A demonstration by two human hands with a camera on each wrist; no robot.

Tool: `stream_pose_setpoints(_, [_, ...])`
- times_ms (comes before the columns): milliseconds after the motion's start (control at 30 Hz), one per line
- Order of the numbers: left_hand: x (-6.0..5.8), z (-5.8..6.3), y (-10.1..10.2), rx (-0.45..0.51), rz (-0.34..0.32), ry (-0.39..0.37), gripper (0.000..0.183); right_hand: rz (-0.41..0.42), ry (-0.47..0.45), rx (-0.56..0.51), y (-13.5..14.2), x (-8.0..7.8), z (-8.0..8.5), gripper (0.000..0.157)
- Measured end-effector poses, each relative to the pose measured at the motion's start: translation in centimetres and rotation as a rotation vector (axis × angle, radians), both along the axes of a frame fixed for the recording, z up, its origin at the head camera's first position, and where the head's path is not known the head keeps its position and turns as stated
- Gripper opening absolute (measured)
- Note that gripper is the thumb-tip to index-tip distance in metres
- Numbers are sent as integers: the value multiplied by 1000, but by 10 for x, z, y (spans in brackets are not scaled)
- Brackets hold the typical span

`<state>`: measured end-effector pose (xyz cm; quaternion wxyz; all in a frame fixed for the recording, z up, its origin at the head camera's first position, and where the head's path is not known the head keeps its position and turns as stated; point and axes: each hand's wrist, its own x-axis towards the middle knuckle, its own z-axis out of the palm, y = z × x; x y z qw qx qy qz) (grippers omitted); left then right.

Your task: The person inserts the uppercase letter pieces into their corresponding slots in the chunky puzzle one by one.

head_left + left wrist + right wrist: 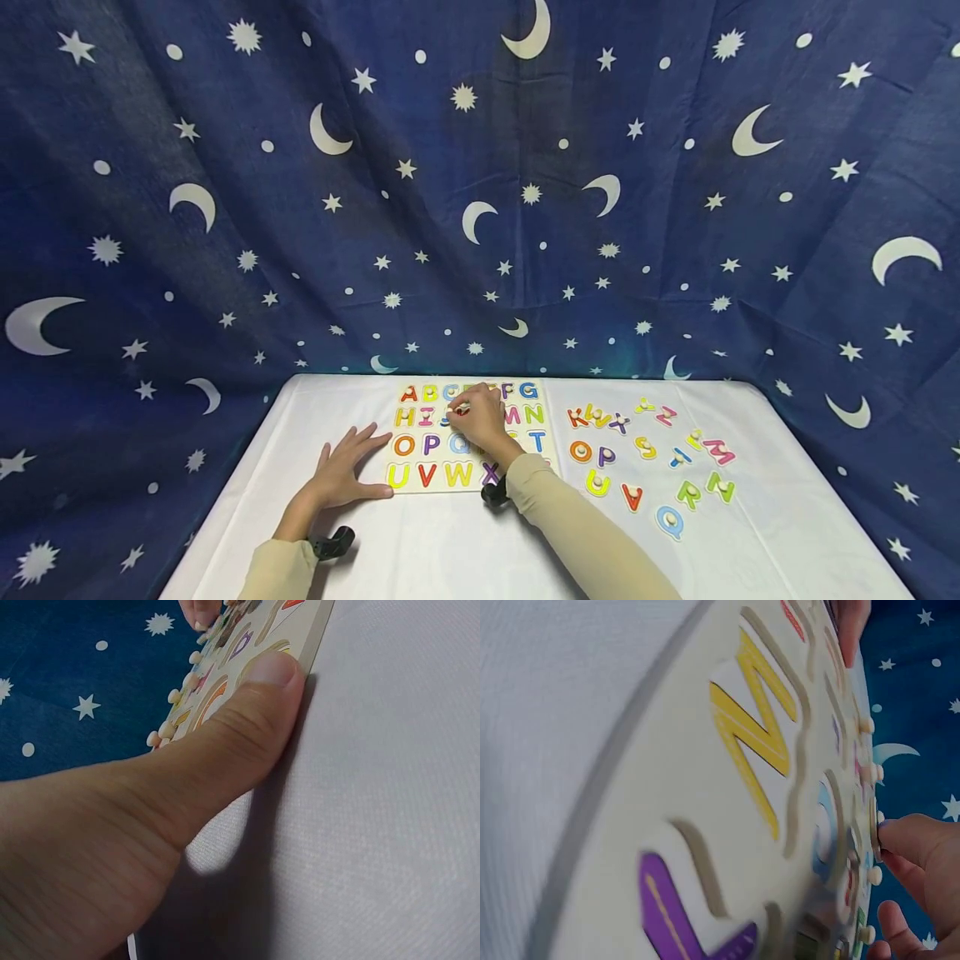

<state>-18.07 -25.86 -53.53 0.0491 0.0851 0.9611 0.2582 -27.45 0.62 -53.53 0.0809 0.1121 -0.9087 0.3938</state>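
A wooden alphabet puzzle board (414,460) lies on the white table, with knobbed letters seated in its upper rows and printed letter recesses below. My right hand (480,419) is over the board's second row. In the right wrist view, its thumb and finger pinch a letter puzzle piece (875,832), seen edge-on just above the board; which letter it is cannot be read there. My left hand (341,471) lies at the board's left side with fingers spread. Its thumb (255,697) rests on the board's near corner in the left wrist view.
Several loose knobbed letters lie right of the board, among them an orange O (581,452), a blue Q (670,522), a red A or V (632,497) and a pink M (719,452). A blue star-and-moon curtain (450,250) hangs behind the table (465,550).
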Motion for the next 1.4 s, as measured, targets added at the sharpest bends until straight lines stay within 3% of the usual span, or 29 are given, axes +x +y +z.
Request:
stream_pose_setpoints(433, [-1,-1,-2,-8,8,3,103,-59,-21,65,-9,-1,-5,6])
stream_pose_setpoints(967, [0,3,0,-6,8,-16,102,-38,9,66,-9,4,-2,6])
stream_pose_setpoints(1200, [2,4,0,-5,4,-5,102,23,-40,48,-4,2,3,13])
stream_pose_setpoints(1300, [2,3,-1,-8,5,-6,102,88,-59,50,2,1,7,18])
stream_pose_setpoints(1400, [2,2,-1,-10,8,-3,102,178,-8,57,13,-2,11,23])
